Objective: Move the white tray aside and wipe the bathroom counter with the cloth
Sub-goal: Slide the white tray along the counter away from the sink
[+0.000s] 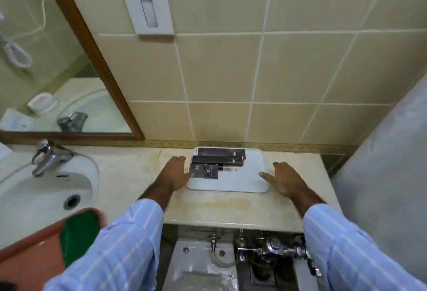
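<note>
Head view: both open hands [227, 176] flank the white tray [245, 181].

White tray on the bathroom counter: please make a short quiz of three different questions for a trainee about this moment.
1. True or false: the white tray lies against the tiled wall, right of the washbasin.
2. What does the tray carry?
A. folded towels
B. dark boxes
C. nothing
3. Fill in: the left hand and the right hand are at the tray's two ____, fingers spread.

Key
1. True.
2. B; the boxes sit in the tray's left and back part.
3. Sides. The left hand touches the left edge; whether either hand grips yet, I cannot tell.
</note>
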Demonstrator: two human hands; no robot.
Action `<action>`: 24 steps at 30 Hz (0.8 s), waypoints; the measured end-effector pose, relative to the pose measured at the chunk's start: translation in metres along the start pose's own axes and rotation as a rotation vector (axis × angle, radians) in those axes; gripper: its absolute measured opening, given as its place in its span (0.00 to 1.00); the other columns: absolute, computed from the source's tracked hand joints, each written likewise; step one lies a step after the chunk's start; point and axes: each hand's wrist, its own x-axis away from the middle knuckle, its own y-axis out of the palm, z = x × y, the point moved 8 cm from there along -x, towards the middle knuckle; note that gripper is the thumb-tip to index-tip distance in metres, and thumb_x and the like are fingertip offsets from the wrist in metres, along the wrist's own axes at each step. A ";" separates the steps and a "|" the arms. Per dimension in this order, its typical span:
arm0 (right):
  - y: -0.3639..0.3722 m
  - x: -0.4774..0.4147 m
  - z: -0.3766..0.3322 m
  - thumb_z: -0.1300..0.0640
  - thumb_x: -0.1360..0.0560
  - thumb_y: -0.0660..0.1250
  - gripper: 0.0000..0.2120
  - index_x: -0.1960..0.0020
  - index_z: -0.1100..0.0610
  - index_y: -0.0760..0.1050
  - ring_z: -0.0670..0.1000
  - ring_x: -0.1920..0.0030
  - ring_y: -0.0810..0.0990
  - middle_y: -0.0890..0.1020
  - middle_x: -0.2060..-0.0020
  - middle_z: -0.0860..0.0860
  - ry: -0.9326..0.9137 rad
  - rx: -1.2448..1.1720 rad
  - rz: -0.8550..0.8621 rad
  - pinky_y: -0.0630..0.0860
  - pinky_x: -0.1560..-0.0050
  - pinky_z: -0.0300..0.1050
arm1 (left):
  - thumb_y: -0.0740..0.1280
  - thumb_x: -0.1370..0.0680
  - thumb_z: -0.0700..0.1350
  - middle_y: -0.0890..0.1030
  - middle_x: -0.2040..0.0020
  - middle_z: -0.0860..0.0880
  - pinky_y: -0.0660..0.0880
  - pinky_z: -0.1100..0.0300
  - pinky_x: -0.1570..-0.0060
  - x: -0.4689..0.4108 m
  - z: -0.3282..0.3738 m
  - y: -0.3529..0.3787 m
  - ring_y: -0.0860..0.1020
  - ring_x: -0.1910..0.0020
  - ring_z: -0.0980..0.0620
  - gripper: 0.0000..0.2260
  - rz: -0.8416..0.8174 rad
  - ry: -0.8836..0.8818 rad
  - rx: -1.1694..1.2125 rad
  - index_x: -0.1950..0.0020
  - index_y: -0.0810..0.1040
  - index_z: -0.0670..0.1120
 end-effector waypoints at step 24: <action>0.010 0.079 0.117 0.63 0.32 0.71 0.06 0.56 0.62 0.79 0.53 0.65 0.86 0.85 0.63 0.55 0.426 -0.656 0.122 0.81 0.68 0.41 | 0.70 0.22 0.38 0.87 0.49 0.39 0.76 0.53 0.43 -0.005 0.054 0.058 0.83 0.48 0.38 0.08 0.316 -0.033 0.349 0.47 0.86 0.38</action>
